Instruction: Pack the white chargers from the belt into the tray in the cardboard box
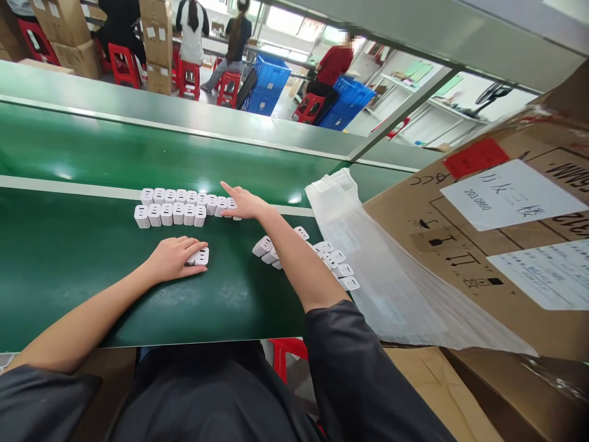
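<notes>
Starting at the left, the green conveyor belt [69,264] runs wide and bare until we reach the two rows of chargers [177,205]. These are small white plug blocks with rounded corners, standing side by side, and each shows a dark port slot on its face. The back row is longer, and the front row sits tight against it.

Just in front of them the left hand [173,258] lies palm-down on the belt. Its fingers are curled in over a pair of chargers [200,256], which peek out white at the fingertips.

Moving right, the right hand [243,204] is stretched out to the right end of the back row. The palm is down and the index finger points straight ahead. The other fingers are spread loosely and rest on the last blocks there, with nothing clasped.

Under that forearm lie the loose chargers [334,261], the same white blocks tipped at all angles. They trail towards a crumpled translucent plastic bag [381,264]. The bag drapes over a big cardboard box [460,245] with paper labels on it.
</notes>
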`<state>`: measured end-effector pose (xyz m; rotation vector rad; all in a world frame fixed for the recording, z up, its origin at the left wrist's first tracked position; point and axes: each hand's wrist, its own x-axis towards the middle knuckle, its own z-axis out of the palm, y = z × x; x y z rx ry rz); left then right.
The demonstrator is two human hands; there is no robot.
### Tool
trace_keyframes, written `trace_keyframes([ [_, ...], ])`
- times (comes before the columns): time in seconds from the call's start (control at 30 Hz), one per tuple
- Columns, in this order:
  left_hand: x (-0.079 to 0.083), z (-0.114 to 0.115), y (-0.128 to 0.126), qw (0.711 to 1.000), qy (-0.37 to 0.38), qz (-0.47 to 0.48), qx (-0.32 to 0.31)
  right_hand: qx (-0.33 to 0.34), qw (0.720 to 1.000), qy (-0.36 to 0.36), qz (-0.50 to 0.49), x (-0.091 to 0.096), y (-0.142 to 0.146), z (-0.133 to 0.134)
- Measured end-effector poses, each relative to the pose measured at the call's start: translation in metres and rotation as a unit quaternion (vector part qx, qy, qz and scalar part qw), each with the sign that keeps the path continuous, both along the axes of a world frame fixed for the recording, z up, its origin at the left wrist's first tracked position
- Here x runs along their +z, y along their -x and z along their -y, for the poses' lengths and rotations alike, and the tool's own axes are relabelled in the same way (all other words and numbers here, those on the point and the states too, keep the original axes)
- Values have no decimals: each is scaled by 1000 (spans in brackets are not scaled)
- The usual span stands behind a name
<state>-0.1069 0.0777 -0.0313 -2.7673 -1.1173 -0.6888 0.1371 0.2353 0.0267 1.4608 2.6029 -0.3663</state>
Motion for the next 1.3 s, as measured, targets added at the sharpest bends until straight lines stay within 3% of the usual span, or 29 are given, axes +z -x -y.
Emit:
trace_keyframes([
  [0.13,-2,0,0,1000,12,-4,3,37,998,-37,29,-12,12,3],
  [0.27,-1,0,0,999,31,-12,12,37,998,-47,33,-7,11,24],
  [0.4,4,-2,3,997,60,-25,29,60,997,-39,17,0,6,73],
  [0.53,12,-3,8,993,95,-57,29,111,994,-8,6,-7,6,130],
  [0.63,21,-2,9,991,110,-78,20,126,990,33,-55,-12,-3,151],
  [0.77,29,3,2,994,83,-68,-11,143,967,112,-179,-14,-29,147],
  [0.93,24,9,-8,998,40,-43,-20,116,958,161,-209,-20,-50,136],
  [1.07,20,11,-11,999,43,-28,6,122,953,139,-240,-25,-51,137],
  [1.3,19,11,-13,999,15,-45,-8,136,952,116,-247,-29,-51,142],
])
